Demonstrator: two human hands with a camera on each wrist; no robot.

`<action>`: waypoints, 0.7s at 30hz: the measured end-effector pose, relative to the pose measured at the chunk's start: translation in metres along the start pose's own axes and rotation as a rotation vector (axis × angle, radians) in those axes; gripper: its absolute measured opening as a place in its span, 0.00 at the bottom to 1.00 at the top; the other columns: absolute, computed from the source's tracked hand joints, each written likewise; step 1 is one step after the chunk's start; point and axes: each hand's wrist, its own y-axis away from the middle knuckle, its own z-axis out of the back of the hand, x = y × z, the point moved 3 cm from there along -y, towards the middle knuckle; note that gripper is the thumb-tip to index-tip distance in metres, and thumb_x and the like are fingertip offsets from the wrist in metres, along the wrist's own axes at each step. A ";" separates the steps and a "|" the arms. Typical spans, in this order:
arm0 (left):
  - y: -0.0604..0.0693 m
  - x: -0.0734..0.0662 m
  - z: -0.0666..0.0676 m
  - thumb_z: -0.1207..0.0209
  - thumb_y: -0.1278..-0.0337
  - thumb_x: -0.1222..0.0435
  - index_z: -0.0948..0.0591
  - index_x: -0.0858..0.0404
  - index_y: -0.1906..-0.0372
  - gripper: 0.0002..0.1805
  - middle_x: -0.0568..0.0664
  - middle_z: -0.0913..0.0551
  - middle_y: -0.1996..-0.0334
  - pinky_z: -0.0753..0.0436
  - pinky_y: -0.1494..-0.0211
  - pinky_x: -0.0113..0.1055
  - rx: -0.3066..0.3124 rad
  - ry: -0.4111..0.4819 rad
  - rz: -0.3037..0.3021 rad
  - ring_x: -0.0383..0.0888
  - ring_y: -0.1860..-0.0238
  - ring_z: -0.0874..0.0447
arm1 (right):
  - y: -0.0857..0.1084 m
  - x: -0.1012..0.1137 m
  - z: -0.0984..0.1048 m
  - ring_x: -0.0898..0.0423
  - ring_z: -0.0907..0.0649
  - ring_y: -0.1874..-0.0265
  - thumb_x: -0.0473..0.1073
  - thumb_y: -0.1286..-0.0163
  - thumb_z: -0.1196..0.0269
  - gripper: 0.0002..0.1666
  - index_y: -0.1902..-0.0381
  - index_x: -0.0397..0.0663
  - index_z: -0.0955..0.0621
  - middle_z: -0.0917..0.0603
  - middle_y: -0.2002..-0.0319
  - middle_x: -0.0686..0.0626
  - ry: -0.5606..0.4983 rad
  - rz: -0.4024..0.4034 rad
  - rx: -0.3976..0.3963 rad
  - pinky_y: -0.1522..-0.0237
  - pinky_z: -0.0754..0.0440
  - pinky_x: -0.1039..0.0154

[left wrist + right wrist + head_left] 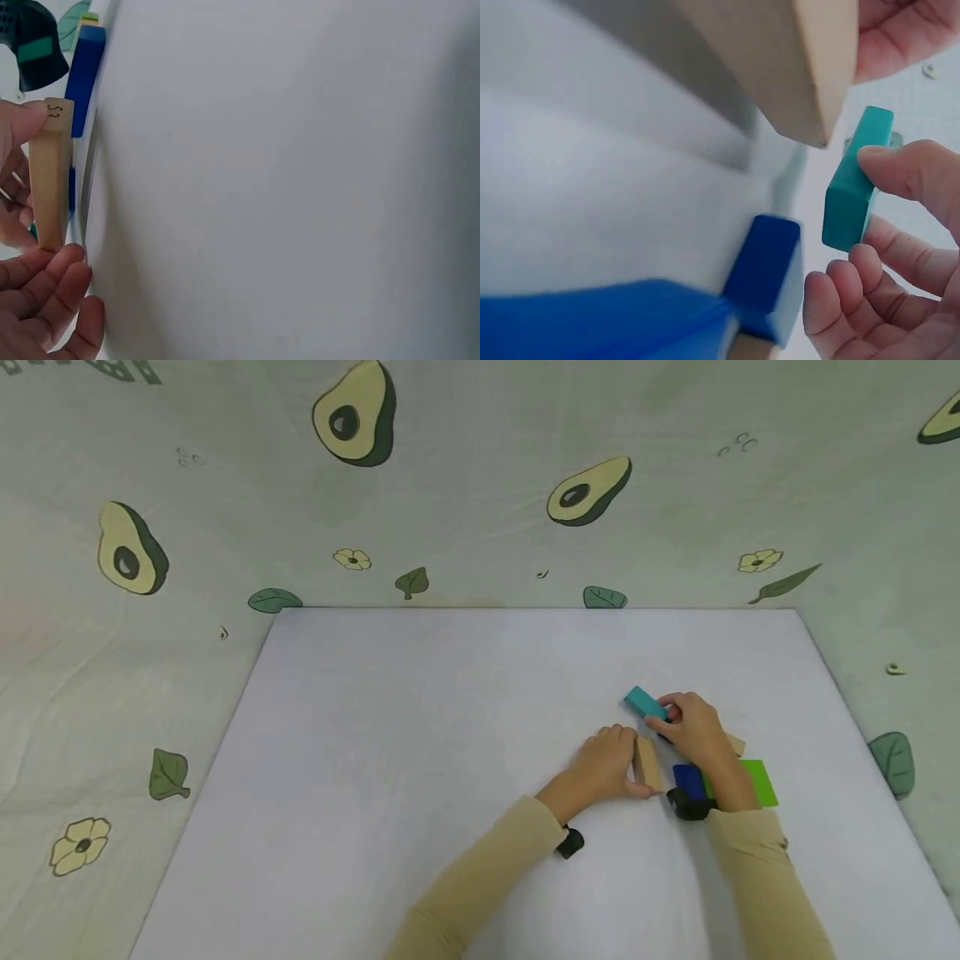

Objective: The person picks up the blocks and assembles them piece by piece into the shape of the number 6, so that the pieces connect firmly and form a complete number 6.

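Note:
My left hand [602, 763] holds a plain wooden block [647, 764] between thumb and fingertips. Small dark marks show on this block's end in the left wrist view [51, 180]. Just beyond it, my right hand [696, 727] pinches a teal block [643, 700]; in the right wrist view the thumb lies on the teal block's [849, 187] side. A dark blue block [765, 262] lies below the right hand, mostly hidden in the head view. Nearer the right wrist are another blue block [688, 782] and a bright green piece [761, 782], partly covered by the arm.
Another wooden piece [735, 743] shows behind the right wrist. Black wrist cameras hang under the left [572, 842] and right [690, 806] wrists. The white tabletop [390, 735] extends left of the hands, with an avocado-print cloth [465, 468] behind it.

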 end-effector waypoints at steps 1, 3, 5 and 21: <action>0.001 0.002 0.001 0.43 0.61 0.31 0.33 0.60 0.42 0.46 0.43 0.27 0.56 0.26 0.56 0.25 0.005 0.010 -0.002 0.35 0.57 0.29 | 0.000 0.002 0.001 0.50 0.30 0.71 0.42 0.38 0.36 0.24 0.53 0.26 0.25 0.30 0.70 0.40 -0.002 0.008 -0.008 0.72 0.34 0.64; 0.004 0.008 0.004 0.41 0.60 0.33 0.34 0.60 0.41 0.46 0.43 0.27 0.55 0.26 0.54 0.26 0.020 0.041 0.004 0.36 0.56 0.28 | 0.001 0.007 0.002 0.49 0.30 0.71 0.43 0.38 0.37 0.24 0.52 0.27 0.26 0.31 0.68 0.39 -0.013 0.017 -0.018 0.72 0.34 0.64; 0.007 0.014 0.007 0.41 0.59 0.34 0.34 0.60 0.40 0.46 0.43 0.26 0.54 0.26 0.52 0.25 0.030 0.066 0.011 0.36 0.54 0.28 | 0.001 0.013 0.002 0.47 0.28 0.69 0.44 0.36 0.38 0.24 0.51 0.27 0.26 0.31 0.66 0.37 -0.026 0.019 -0.018 0.70 0.32 0.64; 0.041 0.084 0.026 0.36 0.59 0.39 0.33 0.57 0.40 0.42 0.39 0.25 0.59 0.29 0.57 0.27 -0.008 0.269 0.094 0.36 0.60 0.31 | -0.001 0.039 -0.018 0.54 0.17 0.73 0.47 0.36 0.38 0.27 0.46 0.33 0.28 0.18 0.67 0.38 -0.424 -0.036 -0.011 0.66 0.23 0.74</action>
